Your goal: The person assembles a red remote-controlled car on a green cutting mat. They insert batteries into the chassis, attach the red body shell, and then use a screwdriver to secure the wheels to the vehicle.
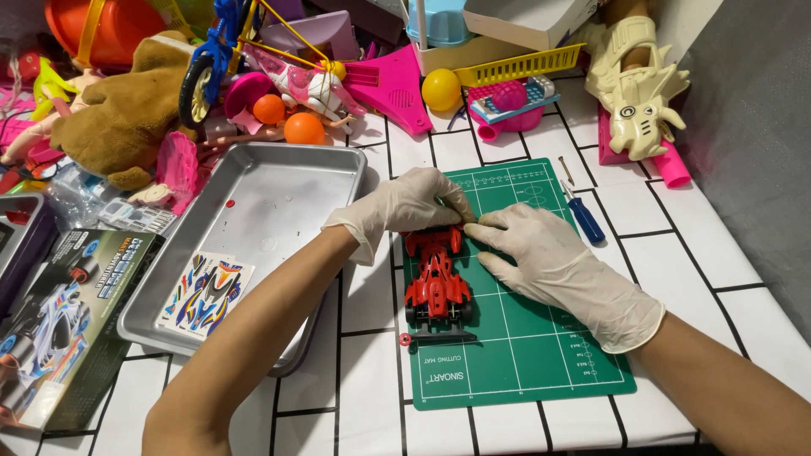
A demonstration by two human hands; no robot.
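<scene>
A red toy race car [436, 283] lies on a green cutting mat [541, 355], nose pointing away from me. My left hand [410, 205], in a white glove, rests over the car's front end with fingers curled on it. My right hand [557, 263], also gloved, lies flat on the mat just right of the car, its fingertips meeting the left hand's at the car's nose. A small black part with a red wheel hub [435, 339] lies on the mat behind the car.
A metal tray [279, 190] with a sticker sheet [207, 295] sits to the left, a toy box [63, 325] beyond it. A blue screwdriver [583, 215] lies at the mat's right edge. Piled toys, balls and a plush animal [127, 110] crowd the back.
</scene>
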